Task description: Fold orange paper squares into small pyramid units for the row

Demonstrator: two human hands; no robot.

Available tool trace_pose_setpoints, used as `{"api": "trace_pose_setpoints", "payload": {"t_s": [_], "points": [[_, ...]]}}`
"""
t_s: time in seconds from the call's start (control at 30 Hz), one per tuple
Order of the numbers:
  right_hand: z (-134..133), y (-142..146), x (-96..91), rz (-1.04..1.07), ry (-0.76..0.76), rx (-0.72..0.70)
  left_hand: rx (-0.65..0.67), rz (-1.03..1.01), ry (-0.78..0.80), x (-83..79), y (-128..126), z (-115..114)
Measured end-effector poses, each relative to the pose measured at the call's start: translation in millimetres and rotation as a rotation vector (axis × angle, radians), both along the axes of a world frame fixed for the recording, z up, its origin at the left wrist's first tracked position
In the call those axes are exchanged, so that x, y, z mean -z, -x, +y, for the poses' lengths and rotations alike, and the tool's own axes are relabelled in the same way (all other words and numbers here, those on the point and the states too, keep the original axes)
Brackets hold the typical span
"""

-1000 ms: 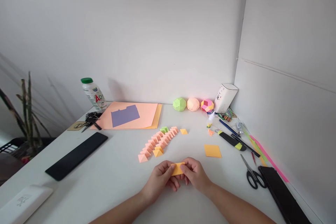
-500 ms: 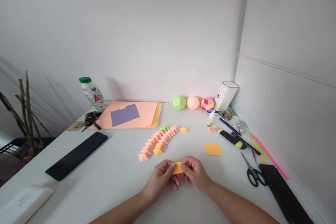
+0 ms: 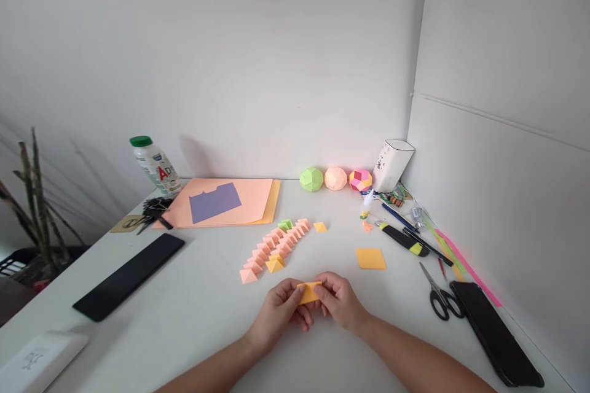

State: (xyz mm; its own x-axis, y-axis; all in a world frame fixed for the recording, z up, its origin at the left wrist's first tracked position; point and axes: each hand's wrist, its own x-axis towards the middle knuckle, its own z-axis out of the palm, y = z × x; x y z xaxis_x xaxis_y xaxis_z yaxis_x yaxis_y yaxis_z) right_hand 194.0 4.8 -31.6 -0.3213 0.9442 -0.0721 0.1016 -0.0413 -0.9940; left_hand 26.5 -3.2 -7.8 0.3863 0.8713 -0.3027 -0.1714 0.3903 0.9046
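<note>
A small folded piece of orange paper (image 3: 309,294) is held between both hands near the front of the table. My left hand (image 3: 279,313) pinches its left end with the thumb on top. At the right end, the thumb and fingers of my right hand (image 3: 342,304) grip it the same way. Beyond the hands lie two rows of folded peach paper pieces (image 3: 262,250), with green pieces (image 3: 286,225) at the far end and orange ones (image 3: 275,264) nearer. A single folded orange piece (image 3: 320,227) lies apart, and a flat orange paper square (image 3: 371,258) rests to the right.
Scissors (image 3: 440,298), a utility knife (image 3: 404,239) and a black phone-like object (image 3: 495,331) lie on the right. Three paper balls (image 3: 335,178) stand by the wall. Large peach sheets (image 3: 253,196), a black bar (image 3: 131,276) and a bottle (image 3: 157,166) are on the left.
The whole view has shifted slightly, so things appear a little further left. Both hands keep their hold on the orange paper, with hardly any other movement.
</note>
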Motion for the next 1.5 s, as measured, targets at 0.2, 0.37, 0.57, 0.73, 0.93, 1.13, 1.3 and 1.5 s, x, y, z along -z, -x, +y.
{"api": "trace_pose_setpoints", "payload": {"t_s": [0.2, 0.37, 0.57, 0.73, 0.93, 1.13, 1.3, 1.5], "points": [[1, 1, -0.3, -0.021, -0.015, 0.006, 0.063, -0.011, -0.016, 5.3, 2, 3], [0, 1, 1.7, -0.021, -0.007, 0.024, 0.065, -0.016, -0.004, 7.8, 2, 4], [-1, 1, -1.9, -0.021, -0.024, 0.001, 0.105, 0.007, -0.002, 7.6, 2, 6], [-1, 2, -1.0, -0.018, -0.040, -0.003, 0.112, 0.004, -0.005, 7.8, 3, 6], [-2, 2, -0.9, 0.020, -0.012, -0.016, 0.092, 0.020, -0.028, 8.1, 0, 4], [-5, 1, -0.9, 0.069, 0.011, -0.042, 0.052, 0.066, -0.097, 17.4, -2, -1], [-6, 3, -0.4, 0.122, 0.032, -0.067, 0.041, 0.247, -0.364, 21.8, 6, 2], [-7, 2, -3.9, 0.041, -0.052, -0.085, 0.149, 0.241, -0.494, 21.4, 11, 2]]}}
